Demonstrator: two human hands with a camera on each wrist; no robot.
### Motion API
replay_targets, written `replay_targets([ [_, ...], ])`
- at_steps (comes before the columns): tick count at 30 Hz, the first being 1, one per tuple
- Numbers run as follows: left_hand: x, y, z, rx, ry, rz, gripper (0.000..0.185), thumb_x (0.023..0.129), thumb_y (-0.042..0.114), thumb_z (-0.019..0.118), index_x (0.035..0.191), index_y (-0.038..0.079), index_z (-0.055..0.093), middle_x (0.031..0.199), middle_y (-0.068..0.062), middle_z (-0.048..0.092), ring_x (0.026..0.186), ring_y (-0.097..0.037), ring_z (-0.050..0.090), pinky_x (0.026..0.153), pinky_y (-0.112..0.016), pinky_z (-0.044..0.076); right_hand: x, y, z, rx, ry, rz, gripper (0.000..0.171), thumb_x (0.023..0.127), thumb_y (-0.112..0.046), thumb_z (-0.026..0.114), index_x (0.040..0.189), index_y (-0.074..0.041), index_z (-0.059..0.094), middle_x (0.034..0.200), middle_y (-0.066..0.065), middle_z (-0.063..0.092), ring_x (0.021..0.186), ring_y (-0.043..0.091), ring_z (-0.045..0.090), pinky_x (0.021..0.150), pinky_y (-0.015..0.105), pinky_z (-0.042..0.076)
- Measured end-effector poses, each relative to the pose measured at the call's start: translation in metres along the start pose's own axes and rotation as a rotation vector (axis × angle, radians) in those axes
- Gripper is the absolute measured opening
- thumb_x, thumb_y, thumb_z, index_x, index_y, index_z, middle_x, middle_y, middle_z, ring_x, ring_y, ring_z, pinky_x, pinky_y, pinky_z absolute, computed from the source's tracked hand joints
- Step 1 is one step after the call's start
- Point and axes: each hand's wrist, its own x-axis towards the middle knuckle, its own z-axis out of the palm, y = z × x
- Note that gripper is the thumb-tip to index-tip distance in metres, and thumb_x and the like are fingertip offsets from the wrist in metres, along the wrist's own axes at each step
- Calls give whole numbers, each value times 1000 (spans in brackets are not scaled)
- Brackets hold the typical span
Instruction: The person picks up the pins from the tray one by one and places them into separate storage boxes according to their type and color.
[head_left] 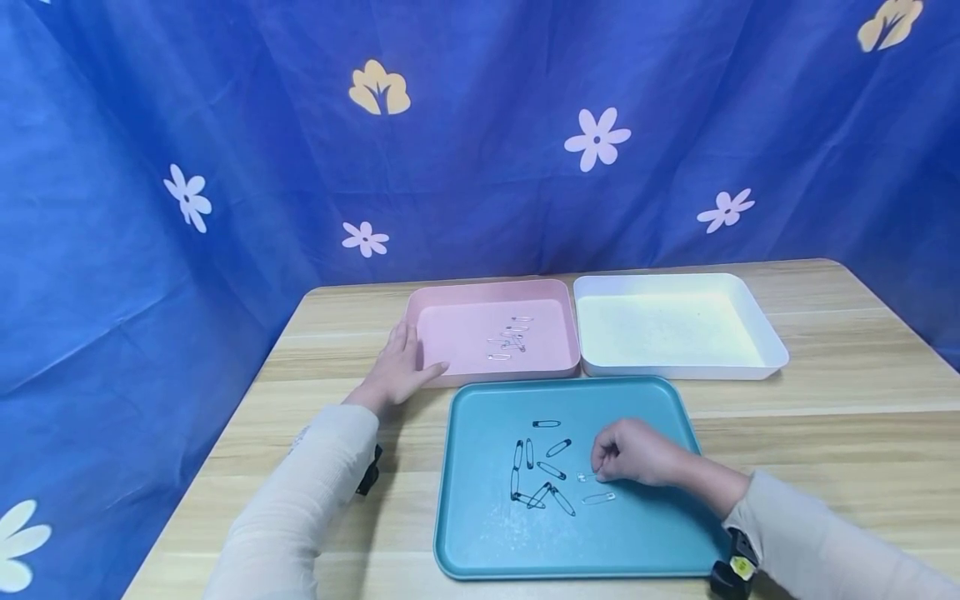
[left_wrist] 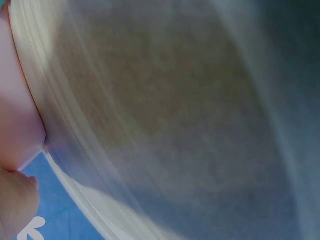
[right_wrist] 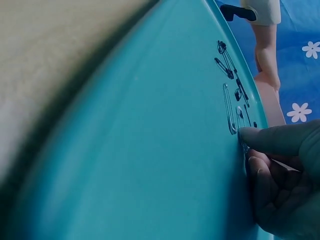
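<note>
On the teal tray (head_left: 630, 542), my right hand (head_left: 637, 454) pinches a silver safety pin (head_left: 586, 477) between thumb and fingertips. The right wrist view shows the thumb (right_wrist: 275, 139) over one end of that pin. Just in front of the hand lies another silver safety pin (head_left: 598, 498). Several black safety pins (head_left: 551, 470) are scattered left of the hand. My left hand (head_left: 395, 371) rests against the left side of the pink tray (head_left: 450, 325), thumb spread toward its front corner. Several silver safety pins (head_left: 498, 357) lie inside the pink tray.
A white tray (head_left: 652, 325) stands right of the pink one, behind the teal tray. All three are on a wooden table (head_left: 825, 433). A blue flowered cloth (head_left: 480, 167) hangs behind the table and at its sides.
</note>
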Motion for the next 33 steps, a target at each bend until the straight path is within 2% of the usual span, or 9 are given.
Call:
replay_targets([
  [6, 0, -1, 1, 6, 4, -3, 97, 80, 63, 35, 134, -9, -2, 139, -24, -9, 127, -35, -6, 101, -48, 7, 2, 1, -1, -23, -32, -18, 16, 69, 2, 61, 62, -12, 58, 61, -8, 51, 61, 10, 45, 54, 23, 40],
  [13, 0, -1, 2, 19, 5, 2, 97, 79, 64, 34, 134, -9, 0, 139, -25, -7, 127, -36, -5, 101, -48, 7, 3, 1, -6, 112, -57, 50, 8, 76, -3, 57, 70, -8, 57, 64, -2, 52, 58, 13, 46, 49, 23, 40],
  [23, 0, -2, 3, 19, 14, 9, 97, 79, 63, 35, 134, -9, 0, 139, -25, -7, 127, -36, -4, 101, -48, 8, 23, -2, -20, 250, 21, 32, 5, 79, -6, 58, 77, -2, 57, 66, 4, 52, 59, 16, 48, 50, 27, 44],
  [33, -2, 0, 1, -6, 13, 4, 96, 80, 61, 38, 134, -8, -2, 139, -25, -8, 127, -36, -4, 100, -49, 8, 50, -10, -41, 405, 105, 102, 15, 79, -4, 59, 89, 8, 59, 73, 7, 56, 67, 18, 51, 67, 34, 46],
])
